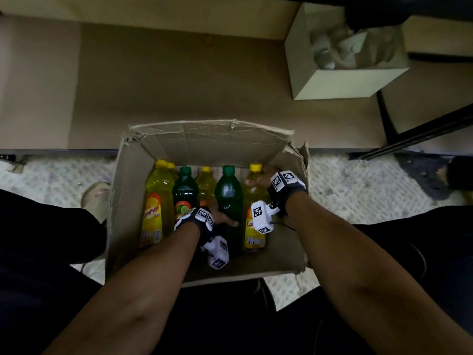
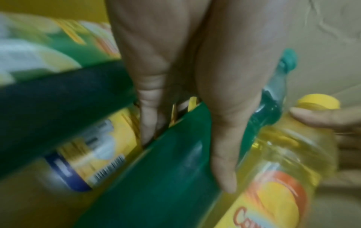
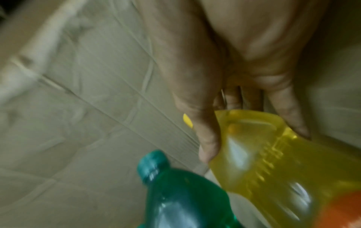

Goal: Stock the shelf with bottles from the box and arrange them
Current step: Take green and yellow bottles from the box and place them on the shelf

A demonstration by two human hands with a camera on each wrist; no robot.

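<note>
An open cardboard box (image 1: pixel 284 262) on the floor holds several upright bottles, some yellow, some green. My left hand (image 1: pixel 225 217) grips the body of a green bottle (image 1: pixel 228 193) in the middle of the box. In the left wrist view my thumb (image 2: pixel 224 154) lies across that green bottle (image 2: pixel 166 177), and the fingers (image 2: pixel 148 123) reach down between it and its neighbours. My right hand (image 1: pixel 258 179) holds the shoulder of the rightmost yellow bottle (image 1: pixel 254 226), just under its cap. Its thumb (image 3: pixel 207 138) and fingers wrap that yellow bottle (image 3: pixel 273 162). The brown shelf board (image 1: pixel 179 85) lies beyond the box.
A white open carton (image 1: pixel 343 80) of pale crumpled items stands on the shelf at the back right. Black metal bars (image 1: pixel 422 134) slant across the right side. A shoe (image 1: pixel 97 196) sits just left of the box on the patterned floor (image 1: pixel 358 180).
</note>
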